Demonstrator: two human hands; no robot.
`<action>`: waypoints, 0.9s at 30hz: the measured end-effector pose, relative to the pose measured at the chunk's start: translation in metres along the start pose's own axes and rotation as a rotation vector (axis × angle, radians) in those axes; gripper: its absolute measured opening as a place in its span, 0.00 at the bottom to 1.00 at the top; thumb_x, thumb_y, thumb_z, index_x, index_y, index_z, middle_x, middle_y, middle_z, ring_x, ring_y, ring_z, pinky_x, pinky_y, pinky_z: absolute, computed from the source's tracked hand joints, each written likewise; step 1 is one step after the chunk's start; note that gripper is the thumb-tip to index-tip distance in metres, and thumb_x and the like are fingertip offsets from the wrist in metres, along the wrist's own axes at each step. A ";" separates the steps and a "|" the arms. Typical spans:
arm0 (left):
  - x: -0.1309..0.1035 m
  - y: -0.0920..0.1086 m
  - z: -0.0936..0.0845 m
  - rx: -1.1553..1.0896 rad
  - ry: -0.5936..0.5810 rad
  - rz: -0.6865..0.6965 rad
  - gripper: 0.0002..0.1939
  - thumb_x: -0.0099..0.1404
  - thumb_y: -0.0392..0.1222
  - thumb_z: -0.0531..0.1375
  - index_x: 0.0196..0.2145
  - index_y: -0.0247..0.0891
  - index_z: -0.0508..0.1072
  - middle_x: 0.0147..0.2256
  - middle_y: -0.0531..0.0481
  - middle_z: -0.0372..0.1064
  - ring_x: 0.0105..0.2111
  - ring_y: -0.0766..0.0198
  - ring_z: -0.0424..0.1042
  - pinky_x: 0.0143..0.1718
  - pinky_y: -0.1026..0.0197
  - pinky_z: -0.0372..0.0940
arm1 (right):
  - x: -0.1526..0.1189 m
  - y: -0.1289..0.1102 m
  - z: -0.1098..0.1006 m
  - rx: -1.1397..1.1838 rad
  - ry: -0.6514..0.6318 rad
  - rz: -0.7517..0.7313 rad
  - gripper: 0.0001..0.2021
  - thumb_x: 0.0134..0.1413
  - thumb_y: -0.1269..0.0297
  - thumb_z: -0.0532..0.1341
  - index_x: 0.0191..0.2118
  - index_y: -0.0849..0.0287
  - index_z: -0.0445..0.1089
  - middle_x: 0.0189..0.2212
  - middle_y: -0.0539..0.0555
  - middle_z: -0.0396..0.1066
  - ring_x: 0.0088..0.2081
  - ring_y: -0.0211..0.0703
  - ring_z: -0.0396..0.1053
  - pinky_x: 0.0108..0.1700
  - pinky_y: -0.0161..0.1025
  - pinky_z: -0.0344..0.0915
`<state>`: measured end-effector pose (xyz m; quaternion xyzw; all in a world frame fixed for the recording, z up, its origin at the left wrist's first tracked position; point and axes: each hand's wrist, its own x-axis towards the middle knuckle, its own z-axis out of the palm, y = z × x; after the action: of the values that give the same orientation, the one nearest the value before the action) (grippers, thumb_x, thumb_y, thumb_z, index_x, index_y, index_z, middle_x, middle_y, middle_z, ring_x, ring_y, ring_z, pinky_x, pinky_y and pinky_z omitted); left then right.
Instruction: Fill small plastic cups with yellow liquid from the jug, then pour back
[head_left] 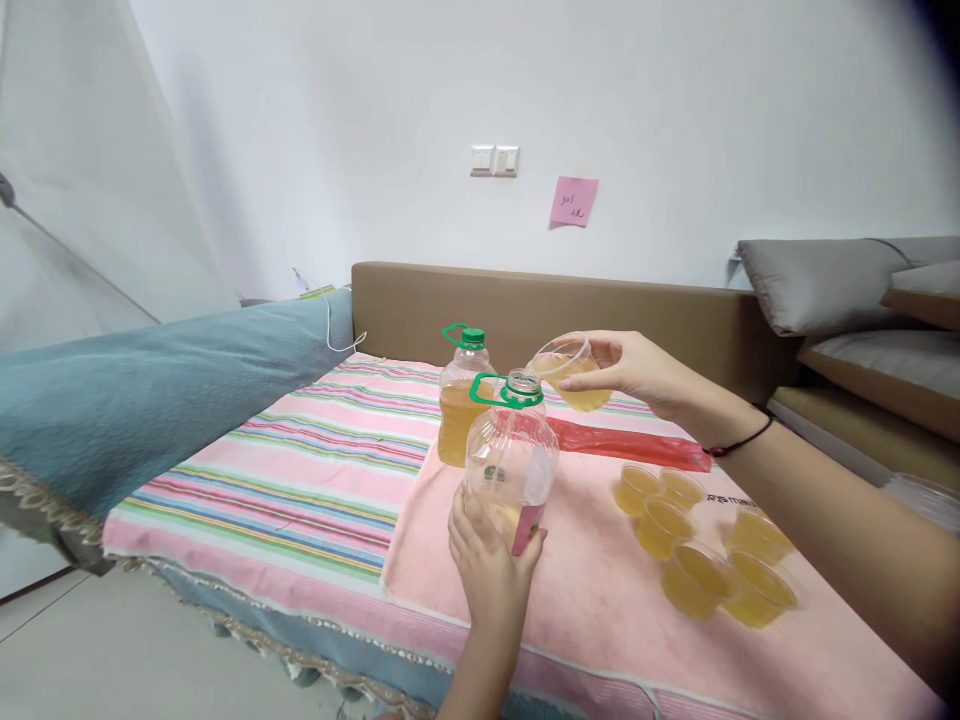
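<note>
My left hand [487, 545] is wrapped round the lower part of a clear plastic bottle [510, 450] with a green carry ring and no cap on its mouth. A little pale yellow liquid shows low inside it. My right hand [626, 368] grips a clear plastic cup [574, 375], tilted beside the bottle's mouth, with yellow liquid in it. Whether the cup's rim touches the bottle I cannot tell. Behind stands a second bottle [454, 420], capped in green and holding amber liquid. Several cups of yellow liquid [697, 580] stand on the pink cloth [585, 600] at the right.
A red plastic strip [630, 440] lies across the cloth's far part. The striped sheet [300, 470] covers the sofa bed, with a brown backrest [600, 295] behind. Grey cushions [825, 285] are stacked at the right, and a blue-covered armrest [187, 380] runs along the left.
</note>
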<state>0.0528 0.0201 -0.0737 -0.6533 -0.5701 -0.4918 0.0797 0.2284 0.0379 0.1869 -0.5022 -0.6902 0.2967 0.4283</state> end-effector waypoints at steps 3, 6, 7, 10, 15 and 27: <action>0.000 0.000 0.000 0.010 -0.001 0.004 0.58 0.58 0.63 0.62 0.69 0.27 0.35 0.59 0.23 0.55 0.55 0.37 0.62 0.49 0.40 0.65 | 0.002 -0.001 -0.002 -0.040 -0.007 0.008 0.23 0.38 0.60 0.73 0.46 0.51 0.76 0.46 0.54 0.78 0.48 0.52 0.74 0.48 0.47 0.72; -0.001 -0.001 0.000 0.009 -0.003 0.004 0.59 0.58 0.63 0.62 0.69 0.27 0.35 0.59 0.23 0.55 0.54 0.37 0.62 0.49 0.39 0.65 | 0.004 -0.002 -0.004 -0.076 -0.019 0.008 0.23 0.38 0.60 0.73 0.46 0.50 0.76 0.45 0.53 0.78 0.48 0.53 0.74 0.48 0.47 0.72; -0.001 -0.001 0.000 0.006 -0.004 0.003 0.59 0.58 0.63 0.62 0.69 0.27 0.35 0.59 0.23 0.55 0.54 0.37 0.62 0.49 0.39 0.65 | 0.005 -0.002 -0.005 -0.083 -0.019 0.007 0.23 0.38 0.60 0.73 0.46 0.50 0.76 0.45 0.53 0.78 0.48 0.52 0.74 0.48 0.47 0.72; -0.001 -0.001 0.000 -0.002 -0.006 -0.004 0.58 0.58 0.63 0.62 0.69 0.28 0.34 0.59 0.24 0.55 0.54 0.38 0.62 0.50 0.39 0.65 | 0.006 -0.003 -0.006 -0.092 -0.021 0.012 0.24 0.37 0.60 0.73 0.46 0.49 0.76 0.45 0.52 0.78 0.48 0.52 0.74 0.48 0.46 0.72; 0.000 0.001 -0.001 -0.013 -0.002 -0.021 0.58 0.58 0.62 0.63 0.69 0.29 0.34 0.58 0.25 0.56 0.54 0.38 0.63 0.50 0.39 0.64 | 0.006 -0.007 -0.006 -0.137 -0.015 0.022 0.24 0.37 0.60 0.73 0.46 0.50 0.76 0.44 0.53 0.78 0.47 0.52 0.74 0.47 0.46 0.71; 0.000 -0.001 -0.001 -0.020 -0.003 -0.007 0.57 0.58 0.62 0.62 0.69 0.29 0.35 0.59 0.24 0.54 0.55 0.37 0.62 0.49 0.39 0.65 | 0.011 -0.013 -0.009 -0.217 -0.078 0.016 0.22 0.38 0.58 0.72 0.45 0.49 0.76 0.39 0.51 0.78 0.43 0.50 0.74 0.43 0.44 0.70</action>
<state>0.0518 0.0199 -0.0740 -0.6529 -0.5676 -0.4966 0.0707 0.2294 0.0435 0.2054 -0.5393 -0.7303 0.2430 0.3417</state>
